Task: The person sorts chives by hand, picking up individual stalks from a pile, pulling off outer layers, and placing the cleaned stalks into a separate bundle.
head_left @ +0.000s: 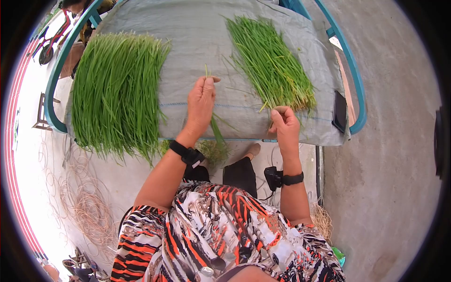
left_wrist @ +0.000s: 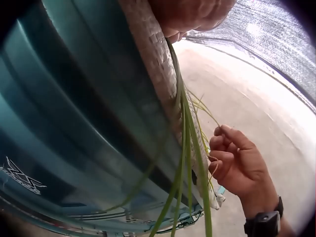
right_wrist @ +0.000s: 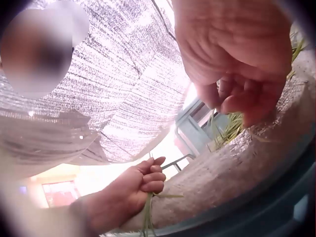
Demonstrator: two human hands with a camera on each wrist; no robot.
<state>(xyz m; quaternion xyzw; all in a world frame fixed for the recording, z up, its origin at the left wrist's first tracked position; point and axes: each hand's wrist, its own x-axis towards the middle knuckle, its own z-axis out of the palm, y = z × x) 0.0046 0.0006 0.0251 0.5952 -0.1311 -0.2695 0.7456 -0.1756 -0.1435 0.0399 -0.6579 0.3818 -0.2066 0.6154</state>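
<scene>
My left hand (head_left: pixel 202 101) grips a few long green blades (head_left: pixel 216 129) whose leafy ends hang over the sheet's near edge, with short ends poking up above the thumb. In the left wrist view these blades (left_wrist: pixel 185 118) trail down from the left hand (left_wrist: pixel 197 15). Beside the near end of the right-hand green pile (head_left: pixel 272 61), my right hand (head_left: pixel 286 129) has curled fingers; in the left wrist view that hand (left_wrist: pixel 247 165) pinches a thin blade between thumb and fingertip. A larger, neatly aligned green bundle (head_left: pixel 117 89) lies to the left.
A grey woven sheet (head_left: pixel 188 47) covers the surface inside a teal metal frame (head_left: pixel 354 80). A phone (head_left: pixel 338 111) lies at the right edge. Loose greens (head_left: pixel 213 151) are below the near edge, by the person's feet. Tangled strands (head_left: pixel 89 202) lie on the floor at left.
</scene>
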